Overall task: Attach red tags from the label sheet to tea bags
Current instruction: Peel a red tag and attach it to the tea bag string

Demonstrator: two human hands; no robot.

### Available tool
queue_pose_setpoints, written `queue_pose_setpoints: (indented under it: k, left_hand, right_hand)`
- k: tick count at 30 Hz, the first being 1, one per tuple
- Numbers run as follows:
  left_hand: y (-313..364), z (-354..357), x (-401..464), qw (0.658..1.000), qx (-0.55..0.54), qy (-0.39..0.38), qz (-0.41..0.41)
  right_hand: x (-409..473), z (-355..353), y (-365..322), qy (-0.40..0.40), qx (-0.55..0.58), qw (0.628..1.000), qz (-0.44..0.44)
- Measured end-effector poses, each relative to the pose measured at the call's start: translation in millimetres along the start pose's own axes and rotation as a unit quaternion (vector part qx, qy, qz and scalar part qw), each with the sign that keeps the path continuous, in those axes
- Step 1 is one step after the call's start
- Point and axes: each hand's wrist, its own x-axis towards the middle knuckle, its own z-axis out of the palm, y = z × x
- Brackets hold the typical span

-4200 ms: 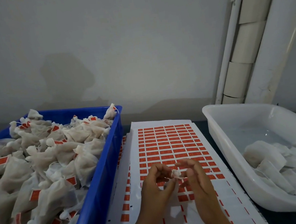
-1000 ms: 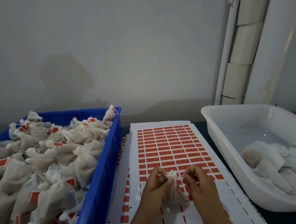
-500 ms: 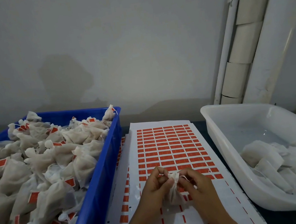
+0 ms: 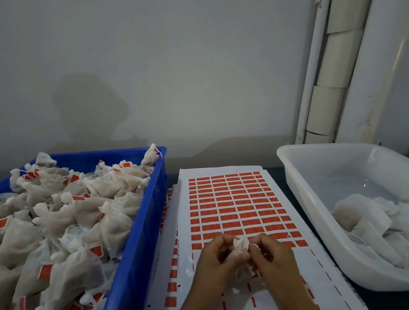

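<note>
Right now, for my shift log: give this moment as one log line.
left hand: holds tea bag | right hand: pinches it | place: over label sheet | blue crate: tagged bags | white tub: untagged bags

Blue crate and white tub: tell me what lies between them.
In the head view, the label sheet lies between blue crate and white tub; above it both hands hold a tea bag.

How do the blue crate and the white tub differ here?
The blue crate sits left of the label sheet; the white tub sits right of it. The blue crate is heaped to its rim with tea bags, many showing red tags; the white tub is only partly filled, and its bags show no tags. Both are plastic, open-topped and hold white tea bags.
</note>
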Motion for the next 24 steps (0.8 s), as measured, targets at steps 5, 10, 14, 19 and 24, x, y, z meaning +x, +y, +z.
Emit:
queue_pose_setpoints:
  k: [5, 10, 14, 19, 24]
  left_hand:
    - [-0.8, 2.4, 0.2, 1.000, 0.010, 0.020, 0.010]
    - [-3.3, 5.0, 2.8, 0.996, 0.034, 0.082, 0.001]
    - [-5.4, 3.4, 5.1, 0.992, 0.067, 0.104, 0.007]
    - [-4.5, 1.6, 7.3, 0.990, 0.078, 0.117, 0.009]
    - [-7.3, 1.8, 4.2, 0.989, 0.098, 0.108, 0.003]
  right_hand:
    - [1.4, 3.2, 2.5, 0.008, 0.063, 0.997, 0.054]
    - [-1.0, 6.3, 2.6, 0.052, 0.043, 0.997, 0.036]
    - [-0.5, 6.8, 2.2, 0.080, 0.004, 0.996, 0.023]
    - [0.0, 4.8, 1.1, 0.097, -0.009, 0.995, 0.018]
    - [1.3, 3.9, 0.9, 0.090, 0.024, 0.995, 0.026]
